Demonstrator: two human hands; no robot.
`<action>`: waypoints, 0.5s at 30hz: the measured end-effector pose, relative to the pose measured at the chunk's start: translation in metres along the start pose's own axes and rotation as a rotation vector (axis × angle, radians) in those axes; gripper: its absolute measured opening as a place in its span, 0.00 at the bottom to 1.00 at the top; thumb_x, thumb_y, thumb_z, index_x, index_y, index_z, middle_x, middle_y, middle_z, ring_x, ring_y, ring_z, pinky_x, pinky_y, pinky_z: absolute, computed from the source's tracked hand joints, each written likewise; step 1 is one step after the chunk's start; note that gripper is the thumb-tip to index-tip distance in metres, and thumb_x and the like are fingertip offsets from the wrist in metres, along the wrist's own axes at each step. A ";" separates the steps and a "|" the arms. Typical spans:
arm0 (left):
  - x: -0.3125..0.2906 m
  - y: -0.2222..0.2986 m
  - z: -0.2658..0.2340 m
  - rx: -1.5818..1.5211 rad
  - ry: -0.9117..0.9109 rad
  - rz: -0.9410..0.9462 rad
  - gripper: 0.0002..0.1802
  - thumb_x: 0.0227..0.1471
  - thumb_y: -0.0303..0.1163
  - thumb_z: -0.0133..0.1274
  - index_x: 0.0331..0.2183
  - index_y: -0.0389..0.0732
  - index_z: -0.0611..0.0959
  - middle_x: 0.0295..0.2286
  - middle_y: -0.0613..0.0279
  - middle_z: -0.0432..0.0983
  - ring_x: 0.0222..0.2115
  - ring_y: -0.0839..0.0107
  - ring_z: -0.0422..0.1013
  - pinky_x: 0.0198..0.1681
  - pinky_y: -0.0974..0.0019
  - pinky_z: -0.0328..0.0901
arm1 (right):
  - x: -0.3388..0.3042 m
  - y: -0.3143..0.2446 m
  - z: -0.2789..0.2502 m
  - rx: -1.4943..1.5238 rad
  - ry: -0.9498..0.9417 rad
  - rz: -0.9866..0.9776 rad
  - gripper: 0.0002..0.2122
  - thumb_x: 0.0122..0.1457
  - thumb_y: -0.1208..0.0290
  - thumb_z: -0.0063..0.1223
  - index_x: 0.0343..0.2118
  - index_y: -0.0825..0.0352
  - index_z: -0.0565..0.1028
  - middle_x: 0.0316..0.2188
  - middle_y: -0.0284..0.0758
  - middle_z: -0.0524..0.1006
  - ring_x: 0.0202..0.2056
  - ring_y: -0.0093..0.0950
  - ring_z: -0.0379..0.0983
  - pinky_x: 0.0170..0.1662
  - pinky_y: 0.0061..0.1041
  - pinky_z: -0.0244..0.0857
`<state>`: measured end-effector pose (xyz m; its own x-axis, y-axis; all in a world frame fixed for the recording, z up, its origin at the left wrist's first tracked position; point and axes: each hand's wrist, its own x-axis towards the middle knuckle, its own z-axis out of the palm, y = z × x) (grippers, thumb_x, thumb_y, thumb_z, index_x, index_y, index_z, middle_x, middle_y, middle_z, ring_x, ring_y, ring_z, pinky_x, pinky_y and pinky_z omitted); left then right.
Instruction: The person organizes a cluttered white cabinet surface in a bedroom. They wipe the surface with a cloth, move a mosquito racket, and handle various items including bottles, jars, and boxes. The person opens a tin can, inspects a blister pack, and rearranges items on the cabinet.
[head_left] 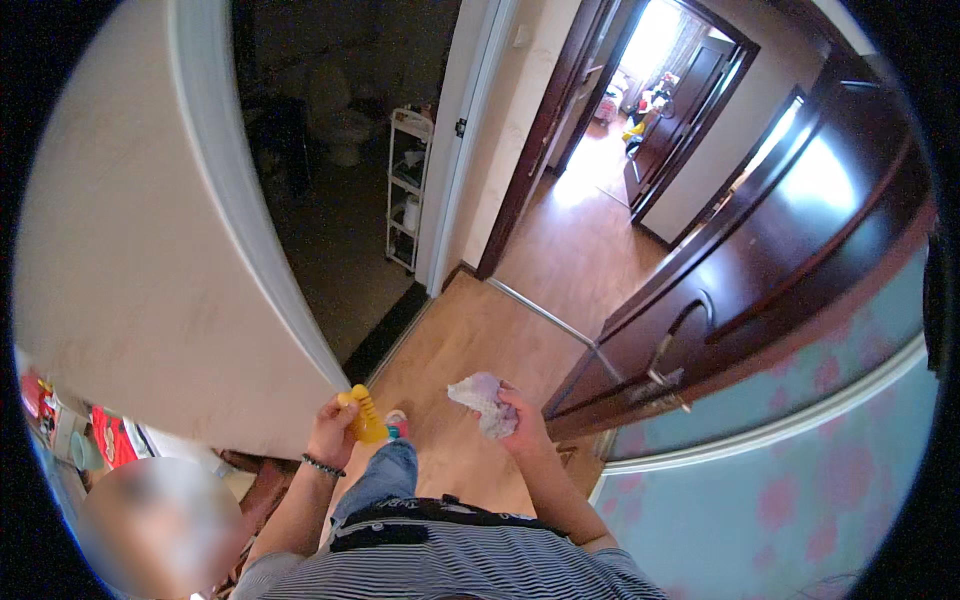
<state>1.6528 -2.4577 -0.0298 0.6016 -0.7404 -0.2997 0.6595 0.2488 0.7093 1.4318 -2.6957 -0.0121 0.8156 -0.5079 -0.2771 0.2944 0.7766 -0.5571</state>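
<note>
My left hand (332, 437) is closed around a yellow ridged object (367, 416) with a rounded lower end, whose exact kind I cannot make out. A dark bead bracelet (323, 466) circles that wrist. In my right hand (526, 422) is a crumpled pale white-and-lilac cloth (485, 404), gripped at its right side and hanging loosely. Both hands are held in front of my body, apart from each other, above the wooden floor (450, 345).
On the right, a dark wooden door (740, 250) with a curved handle (685, 340) stands open. To the left, a dim bathroom doorway shows a white shelf cart (408, 185). A metal threshold strip (540, 311) crosses the floor ahead. A blurred patch covers the lower left.
</note>
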 end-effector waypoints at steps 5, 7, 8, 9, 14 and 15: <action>0.144 0.034 0.024 0.108 0.042 0.132 0.10 0.53 0.23 0.54 0.40 0.37 0.80 0.36 0.63 0.78 0.37 0.73 0.73 0.43 0.69 0.68 | 0.112 -0.045 -0.015 0.021 0.013 0.004 0.22 0.53 0.70 0.52 0.51 0.72 0.67 0.46 0.44 0.73 0.45 0.39 0.71 0.45 0.38 0.70; 0.196 0.050 0.041 0.287 0.093 0.281 0.10 0.50 0.23 0.57 0.38 0.38 0.80 0.34 0.65 0.78 0.35 0.75 0.72 0.42 0.72 0.66 | 0.137 -0.075 0.018 -0.015 0.141 -0.011 0.22 0.52 0.70 0.53 0.50 0.72 0.67 0.46 0.44 0.73 0.45 0.39 0.72 0.44 0.38 0.71; 0.221 0.060 0.050 0.328 0.081 0.322 0.11 0.50 0.22 0.57 0.38 0.38 0.80 0.34 0.65 0.78 0.35 0.75 0.72 0.42 0.72 0.66 | 0.151 -0.088 0.030 -0.024 0.203 -0.023 0.22 0.52 0.70 0.53 0.50 0.72 0.68 0.45 0.44 0.73 0.44 0.39 0.72 0.43 0.38 0.71; 0.246 0.070 0.060 0.370 0.070 0.363 0.11 0.49 0.22 0.58 0.38 0.38 0.79 0.33 0.66 0.77 0.35 0.75 0.72 0.42 0.72 0.66 | 0.171 -0.101 0.026 -0.024 0.148 -0.036 0.22 0.52 0.69 0.53 0.50 0.72 0.68 0.45 0.44 0.73 0.44 0.39 0.72 0.42 0.37 0.71; 0.370 0.123 0.090 0.822 0.203 0.545 0.12 0.48 0.21 0.57 0.38 0.40 0.78 0.32 0.69 0.76 0.35 0.78 0.71 0.41 0.72 0.67 | 0.249 -0.150 -0.001 0.000 0.072 -0.064 0.23 0.52 0.68 0.51 0.52 0.71 0.67 0.44 0.44 0.74 0.42 0.37 0.73 0.41 0.33 0.72; 0.395 0.132 0.099 0.843 0.236 0.584 0.12 0.48 0.21 0.57 0.38 0.40 0.78 0.31 0.69 0.75 0.34 0.79 0.71 0.40 0.72 0.67 | 0.266 -0.160 -0.006 -0.007 0.072 -0.050 0.23 0.52 0.68 0.51 0.52 0.71 0.67 0.44 0.44 0.74 0.41 0.37 0.74 0.40 0.33 0.73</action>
<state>1.9330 -2.7789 0.0084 0.8572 -0.4827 0.1797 -0.2342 -0.0545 0.9707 1.5991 -2.9570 -0.0013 0.7621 -0.5716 -0.3040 0.3301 0.7470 -0.5771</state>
